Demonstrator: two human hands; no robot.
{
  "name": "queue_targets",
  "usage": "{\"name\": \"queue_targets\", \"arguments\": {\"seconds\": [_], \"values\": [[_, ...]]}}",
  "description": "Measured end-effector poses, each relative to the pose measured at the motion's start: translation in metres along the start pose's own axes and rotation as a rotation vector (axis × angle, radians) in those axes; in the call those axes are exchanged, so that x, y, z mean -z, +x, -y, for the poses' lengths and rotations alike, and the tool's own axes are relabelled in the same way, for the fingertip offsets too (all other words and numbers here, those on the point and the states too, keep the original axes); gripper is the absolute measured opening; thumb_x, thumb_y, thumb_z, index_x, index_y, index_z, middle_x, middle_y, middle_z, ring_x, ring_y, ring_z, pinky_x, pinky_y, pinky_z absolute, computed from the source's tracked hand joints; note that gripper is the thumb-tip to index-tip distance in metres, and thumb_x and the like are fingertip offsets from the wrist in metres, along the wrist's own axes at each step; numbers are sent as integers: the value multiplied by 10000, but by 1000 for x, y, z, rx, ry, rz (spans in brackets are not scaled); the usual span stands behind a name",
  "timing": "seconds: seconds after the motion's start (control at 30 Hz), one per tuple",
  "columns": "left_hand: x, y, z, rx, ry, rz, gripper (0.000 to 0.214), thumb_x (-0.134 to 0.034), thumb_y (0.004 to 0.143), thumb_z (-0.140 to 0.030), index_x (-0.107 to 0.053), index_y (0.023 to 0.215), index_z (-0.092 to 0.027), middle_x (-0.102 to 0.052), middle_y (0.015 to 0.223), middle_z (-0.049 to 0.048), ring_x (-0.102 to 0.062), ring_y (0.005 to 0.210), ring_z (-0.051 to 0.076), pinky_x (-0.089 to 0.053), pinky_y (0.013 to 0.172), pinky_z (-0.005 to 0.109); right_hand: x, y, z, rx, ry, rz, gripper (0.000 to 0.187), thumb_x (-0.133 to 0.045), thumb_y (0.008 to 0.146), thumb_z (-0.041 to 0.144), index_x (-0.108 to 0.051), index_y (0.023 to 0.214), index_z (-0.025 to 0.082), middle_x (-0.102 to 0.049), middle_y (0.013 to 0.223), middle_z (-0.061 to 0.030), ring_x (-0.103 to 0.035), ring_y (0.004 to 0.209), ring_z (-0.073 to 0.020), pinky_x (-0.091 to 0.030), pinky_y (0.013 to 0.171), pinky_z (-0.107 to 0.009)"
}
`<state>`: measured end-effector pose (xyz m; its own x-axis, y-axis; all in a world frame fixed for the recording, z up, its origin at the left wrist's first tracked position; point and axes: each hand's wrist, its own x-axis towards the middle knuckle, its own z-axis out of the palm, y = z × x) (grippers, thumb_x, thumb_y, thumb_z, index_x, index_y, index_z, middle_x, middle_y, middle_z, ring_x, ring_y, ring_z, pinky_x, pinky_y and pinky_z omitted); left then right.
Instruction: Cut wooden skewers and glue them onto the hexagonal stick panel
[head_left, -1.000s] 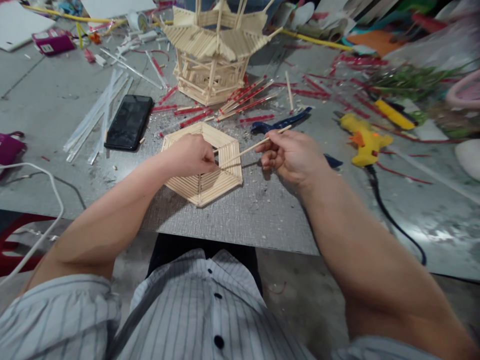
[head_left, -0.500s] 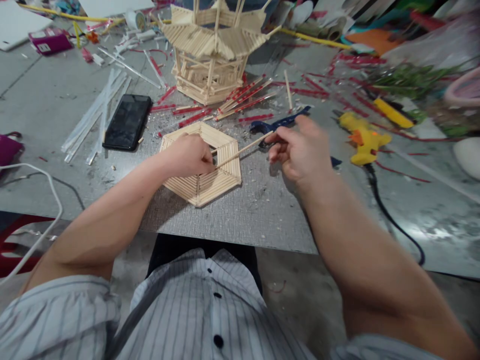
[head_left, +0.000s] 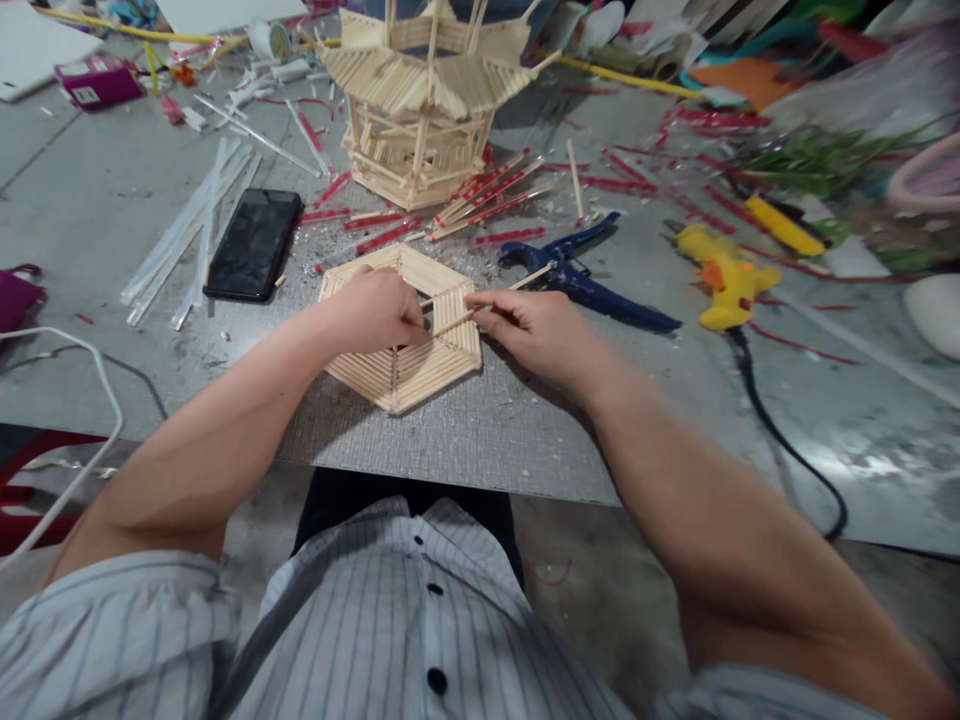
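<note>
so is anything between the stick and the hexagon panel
Nothing visible. The stick slants over the hexagon panel, pinched by the left hand near its centre and the right hand at its right edge.

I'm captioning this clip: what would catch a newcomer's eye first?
The left hand and right hand pinch a thin wooden stick over a flat hexagonal stick panel, centre foreground. Behind stands a stick-built pavilion model; a yellow glue gun lies to the right.
</note>
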<state>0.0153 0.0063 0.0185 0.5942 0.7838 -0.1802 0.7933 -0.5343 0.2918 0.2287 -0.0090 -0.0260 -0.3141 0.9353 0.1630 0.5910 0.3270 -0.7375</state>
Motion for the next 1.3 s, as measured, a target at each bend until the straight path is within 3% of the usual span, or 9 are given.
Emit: {"name": "queue_targets", "arguments": {"seconds": [0.17,0.37,0.57,1.3], "values": [[2,0,-2,14,31,30,235,-559,807,-323,-747,742,-198,-718,769,21,-604,808,174,-371,823,315,-1,1,-2,44,-193,63,234,-548,877,264,-710,1046,257,-723,1046,-56,-660,970,-256,-473,859,-403],[1,-1,-3,40,110,26,255,-535,815,-361,-745,775,-222,-724,830,9,-598,905,189,-344,884,349,-1,1,-2,87,-312,90,286,-499,902,281,-691,1106,229,-720,1075,-70,-670,977,-249,-493,839,-381],[0,-3,-10,111,194,20,288,-503,821,-376,-741,777,-221,-709,843,26,-567,995,238,-306,933,426,-2,1,-3,118,-338,75,279,-503,901,277,-699,1094,228,-719,1081,-69,-672,982,-250,-499,834,-381],[-2,-4,-17,142,268,27,332,-458,851,-405,-729,833,-215,-699,897,54,-546,1050,279,-318,939,463,-5,3,-2,139,-335,84,208,-501,905,271,-687,995,248,-731,991,-47,-667,910,-222,-480,779,-342]]}}
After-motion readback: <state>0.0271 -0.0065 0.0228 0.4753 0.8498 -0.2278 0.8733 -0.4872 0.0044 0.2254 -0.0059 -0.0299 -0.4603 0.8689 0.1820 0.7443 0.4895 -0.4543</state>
